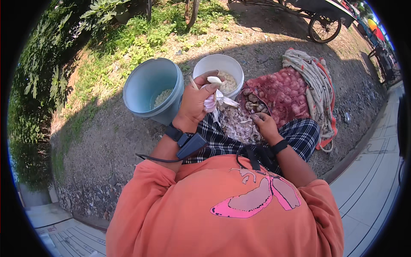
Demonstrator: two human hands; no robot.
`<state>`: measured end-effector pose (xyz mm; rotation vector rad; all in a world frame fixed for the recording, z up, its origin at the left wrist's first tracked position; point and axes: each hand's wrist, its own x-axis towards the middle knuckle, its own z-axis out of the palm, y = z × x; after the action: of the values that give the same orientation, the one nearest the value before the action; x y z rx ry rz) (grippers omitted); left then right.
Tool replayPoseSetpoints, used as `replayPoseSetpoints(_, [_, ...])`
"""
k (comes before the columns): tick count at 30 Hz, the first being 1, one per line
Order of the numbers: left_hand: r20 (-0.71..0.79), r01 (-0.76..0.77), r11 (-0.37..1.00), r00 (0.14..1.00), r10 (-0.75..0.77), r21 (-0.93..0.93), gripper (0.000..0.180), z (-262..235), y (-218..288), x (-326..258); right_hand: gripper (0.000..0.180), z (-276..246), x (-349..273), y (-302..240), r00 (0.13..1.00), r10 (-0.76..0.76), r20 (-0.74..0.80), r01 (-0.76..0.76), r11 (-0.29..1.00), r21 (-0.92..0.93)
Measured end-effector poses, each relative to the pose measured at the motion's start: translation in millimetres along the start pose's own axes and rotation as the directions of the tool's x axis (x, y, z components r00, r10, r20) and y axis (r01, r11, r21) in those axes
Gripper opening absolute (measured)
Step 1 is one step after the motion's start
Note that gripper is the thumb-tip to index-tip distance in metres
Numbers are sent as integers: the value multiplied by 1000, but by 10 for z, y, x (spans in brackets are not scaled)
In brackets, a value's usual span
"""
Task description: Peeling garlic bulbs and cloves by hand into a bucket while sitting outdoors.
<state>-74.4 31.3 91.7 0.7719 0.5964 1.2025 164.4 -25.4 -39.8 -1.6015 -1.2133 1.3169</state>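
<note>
My left hand [193,102] is closed around a partly peeled garlic bulb [209,104], with loose papery skin hanging off it. At its fingertips sits a bare white clove [215,80]. A thin pale piece [193,83] sticks up beside the fingers; its kind is unclear. My right hand [266,127] is low over my lap, fingers curled together at the edge of a heap of garlic skins [242,126]. What those fingers grip, if anything, is hidden. Just beyond them, dark-skinned garlic bulbs [253,103] show at the mouth of a red mesh sack [282,92].
A blue-grey bucket [132,96] at the left and a white bucket [218,61] in front both contain peeled cloves. A folded pale cloth [314,85] with orange edging lies against the sack. Farther back stands a cart with a spoked wheel [324,29]; plants [150,40] grow at the left.
</note>
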Motion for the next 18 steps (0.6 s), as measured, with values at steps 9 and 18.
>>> replayPoseSetpoints(9, [-267, -139, 989, 952, 149, 54, 24, -848, 122, -367, 18, 98, 9, 100, 974, 156, 165, -168, 984, 62])
replayPoseSetpoints(18, [-526, 69, 702, 716, 460, 708, 38, -2212, 251, -120, 18, 191, 85, 142, 948, 237, 212, -267, 955, 126])
